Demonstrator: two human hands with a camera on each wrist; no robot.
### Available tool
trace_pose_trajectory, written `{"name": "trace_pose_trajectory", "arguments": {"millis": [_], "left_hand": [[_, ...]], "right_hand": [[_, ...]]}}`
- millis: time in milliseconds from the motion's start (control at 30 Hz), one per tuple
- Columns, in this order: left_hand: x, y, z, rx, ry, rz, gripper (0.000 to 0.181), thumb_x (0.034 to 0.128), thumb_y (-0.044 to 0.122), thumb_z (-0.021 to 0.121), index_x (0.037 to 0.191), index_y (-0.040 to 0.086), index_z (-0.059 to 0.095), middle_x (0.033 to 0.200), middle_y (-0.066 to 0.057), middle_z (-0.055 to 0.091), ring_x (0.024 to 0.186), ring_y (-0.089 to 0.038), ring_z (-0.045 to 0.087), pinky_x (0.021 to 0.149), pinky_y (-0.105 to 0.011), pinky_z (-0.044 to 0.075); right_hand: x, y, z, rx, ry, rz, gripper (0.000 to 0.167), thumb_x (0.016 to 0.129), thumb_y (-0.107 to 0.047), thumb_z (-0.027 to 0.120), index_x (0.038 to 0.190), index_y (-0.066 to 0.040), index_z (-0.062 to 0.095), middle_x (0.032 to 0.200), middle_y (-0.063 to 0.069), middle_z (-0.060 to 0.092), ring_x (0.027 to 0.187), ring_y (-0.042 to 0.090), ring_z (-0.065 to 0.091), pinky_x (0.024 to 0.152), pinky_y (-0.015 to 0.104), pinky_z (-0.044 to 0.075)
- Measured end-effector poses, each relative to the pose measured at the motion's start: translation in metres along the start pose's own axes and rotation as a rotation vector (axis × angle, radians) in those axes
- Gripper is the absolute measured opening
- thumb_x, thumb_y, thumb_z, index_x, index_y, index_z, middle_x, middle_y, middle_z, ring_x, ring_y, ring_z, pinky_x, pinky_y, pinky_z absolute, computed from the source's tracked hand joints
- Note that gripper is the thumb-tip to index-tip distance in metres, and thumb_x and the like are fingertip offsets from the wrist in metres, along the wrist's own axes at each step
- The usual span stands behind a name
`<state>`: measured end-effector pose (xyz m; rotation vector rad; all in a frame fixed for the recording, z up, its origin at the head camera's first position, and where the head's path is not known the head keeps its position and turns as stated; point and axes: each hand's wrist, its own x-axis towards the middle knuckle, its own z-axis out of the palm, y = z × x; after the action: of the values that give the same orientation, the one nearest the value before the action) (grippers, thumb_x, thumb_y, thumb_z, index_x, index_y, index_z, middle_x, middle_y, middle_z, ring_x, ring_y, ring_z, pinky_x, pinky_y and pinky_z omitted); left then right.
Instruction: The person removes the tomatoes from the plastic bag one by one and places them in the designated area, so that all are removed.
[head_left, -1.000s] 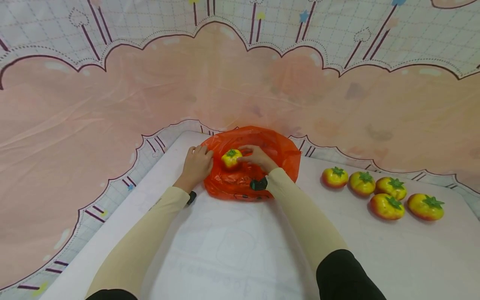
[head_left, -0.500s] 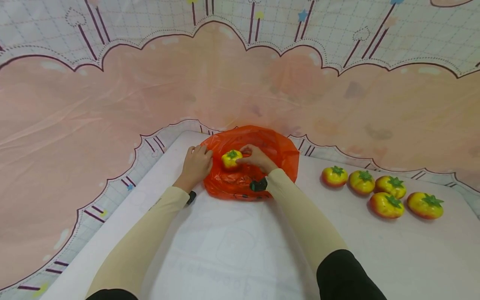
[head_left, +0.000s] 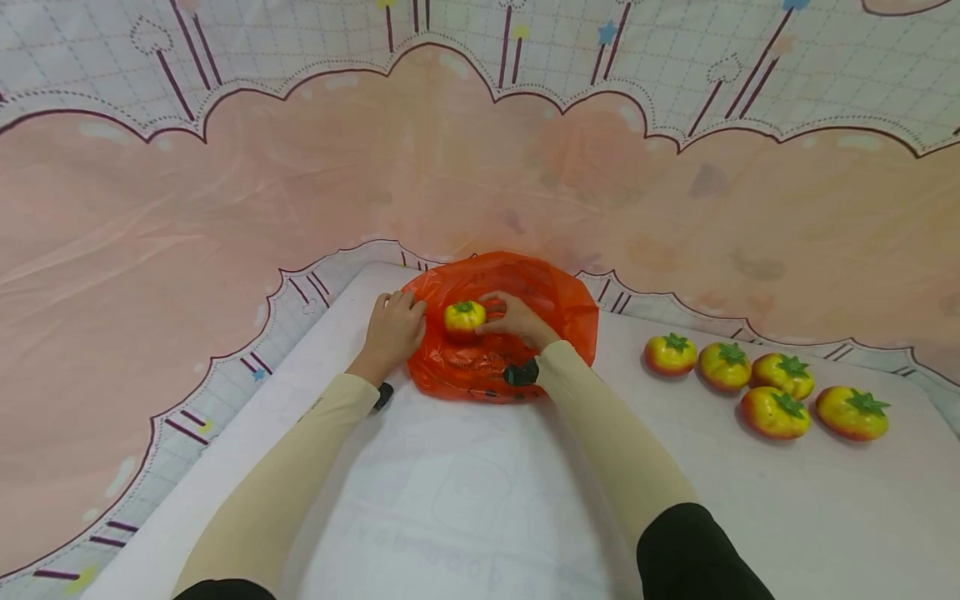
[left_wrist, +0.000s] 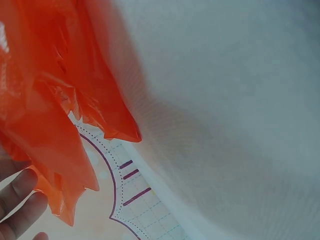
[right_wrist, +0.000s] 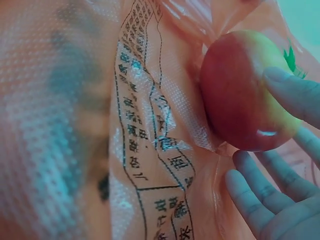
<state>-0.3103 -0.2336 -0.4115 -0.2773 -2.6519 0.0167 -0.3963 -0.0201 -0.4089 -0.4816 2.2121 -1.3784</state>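
An orange-red plastic bag (head_left: 577, 333) lies with its mouth spread on the white table. Inside it sits a yellow-and-red persimmon (head_left: 464, 318), green calyx upward in the head view. My left hand (head_left: 395, 327) grips the bag's left edge; in the left wrist view some fingertips (left_wrist: 22, 195) show beside the orange film. Reaching in from the right, my right hand (head_left: 517, 321) has its thumb at the persimmon's side. In the right wrist view the same persimmon (right_wrist: 240, 90) meets the thumb, while the other fingers are loosely spread below it.
Several more persimmons (head_left: 776, 412) are grouped on the right part of the white table (head_left: 465, 500). A peach-coloured patterned cloth (head_left: 450, 183) hangs behind and around the table's far edges. Printed characters (right_wrist: 160, 140) mark the bag in the right wrist view.
The persimmon in the bag has tipped slightly more upright. My right hand's fingers have spread a little away from it. My left hand stays at the bag's edge.
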Motion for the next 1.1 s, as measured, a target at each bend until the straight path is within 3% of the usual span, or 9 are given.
{"name": "trace_pose_trajectory", "arguments": {"millis": [533, 1100], "left_hand": [[-0.0007, 0.0012, -0.0039, -0.002, -0.021, -0.016, 0.019, 0.089, 0.017, 0.058, 0.101, 0.003, 0.064, 0.101, -0.016, 0.061, 0.1, -0.033, 0.056, 0.096, -0.048, 0.042], [-0.0023, 0.0008, -0.0032, 0.011, -0.005, -0.007, 0.018, 0.0888, 0.017, 0.059, 0.1, 0.003, 0.064, 0.1, -0.015, 0.06, 0.099, -0.032, 0.056, 0.096, -0.049, 0.043]], "right_hand": [[0.0017, -0.0031, 0.0059, 0.039, 0.03, 0.026, 0.049, 0.082, -0.011, 0.071, 0.125, -0.009, 0.048, 0.141, 0.01, 0.045, 0.131, 0.028, 0.041, 0.11, 0.04, 0.036], [-0.0015, 0.0004, -0.0018, 0.02, -0.016, 0.026, 0.059, 0.083, -0.014, 0.071, 0.136, -0.014, 0.046, 0.141, 0.007, 0.041, 0.127, 0.028, 0.042, 0.108, 0.041, 0.039]]}}
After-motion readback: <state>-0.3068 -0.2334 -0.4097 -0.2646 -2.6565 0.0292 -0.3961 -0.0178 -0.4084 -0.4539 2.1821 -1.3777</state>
